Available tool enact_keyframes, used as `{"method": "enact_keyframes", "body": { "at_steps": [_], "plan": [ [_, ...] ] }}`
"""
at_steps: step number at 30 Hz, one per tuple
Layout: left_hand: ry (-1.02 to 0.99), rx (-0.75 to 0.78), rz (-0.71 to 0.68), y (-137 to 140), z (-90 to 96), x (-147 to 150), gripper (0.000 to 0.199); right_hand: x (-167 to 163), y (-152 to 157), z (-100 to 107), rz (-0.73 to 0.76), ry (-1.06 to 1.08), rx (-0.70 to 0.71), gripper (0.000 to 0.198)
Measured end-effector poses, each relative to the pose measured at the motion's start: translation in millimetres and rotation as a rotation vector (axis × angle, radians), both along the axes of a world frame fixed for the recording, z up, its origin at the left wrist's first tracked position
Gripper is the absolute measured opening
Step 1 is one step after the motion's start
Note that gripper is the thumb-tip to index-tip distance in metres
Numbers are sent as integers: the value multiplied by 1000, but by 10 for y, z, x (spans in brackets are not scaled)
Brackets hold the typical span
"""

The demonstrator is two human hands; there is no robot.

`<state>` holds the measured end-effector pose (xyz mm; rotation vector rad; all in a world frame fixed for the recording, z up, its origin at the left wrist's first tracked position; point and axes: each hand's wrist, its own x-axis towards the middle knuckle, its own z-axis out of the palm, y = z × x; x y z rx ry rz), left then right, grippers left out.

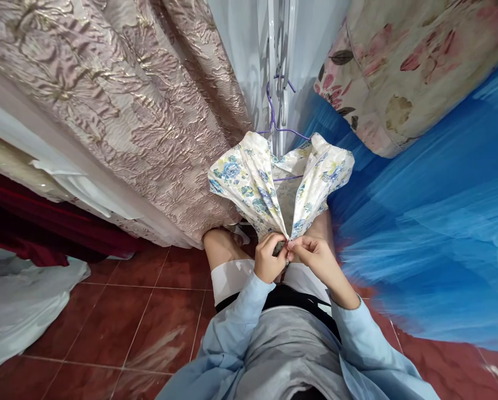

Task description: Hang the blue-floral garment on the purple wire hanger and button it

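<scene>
— Your white, blue-flowered cloth garment (255, 186)?
— On the thin purple wire hanger (273, 123); below it, your left hand (269, 258) and right hand (314, 256) pinch the front edges. Looks light, soft; grip where edges meet.

Up at twelve o'clock, white posts (289, 50) rise; at ten, pink textured fabric (119, 111) hangs in glossy folds! Over at two, cream cloth (378, 78) splashed with pink flowers, bordering bright blue fabric (441, 233) filling three. Dark red cloth (36, 222) at nine, whitish cloth (19, 305) at eight, red tiles (157, 355) at seven!
</scene>
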<state>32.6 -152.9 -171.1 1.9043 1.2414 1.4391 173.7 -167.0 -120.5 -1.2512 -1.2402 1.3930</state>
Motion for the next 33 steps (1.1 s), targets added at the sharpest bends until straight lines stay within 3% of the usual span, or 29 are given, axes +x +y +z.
{"method": "enact_keyframes", "body": {
  "at_steps": [5,10,13,17,20,24,27,30,33],
  "plan": [
    [2,-90,-13,-97,-22,10,15,88,300,258,49,-110,37,32],
    [73,-108,-41,-47,-14,52,14,-16,1205,848,-25,-65,235,34],
    [127,-108,-45,4,-59,72,15,-119,1683,1151,-83,-11,293,24],
    [176,-129,-142,86,-83,-8,12,-172,1820,1279,-100,45,340,21],
    [92,-70,-124,304,177,-175,8,-152,1644,1240,-88,59,344,21],
    [-65,151,66,906,896,-372,30,-130,1420,1176,-61,19,361,19],
    [115,204,-66,1402,1335,-401,30,-112,1393,1136,-51,-25,406,22],
    [311,274,-136,1680,1498,-365,29,-83,1469,1065,-89,-87,408,24],
    [367,365,-101,1696,1491,-342,33,-97,1562,929,-107,-129,365,29]
  ]
}}
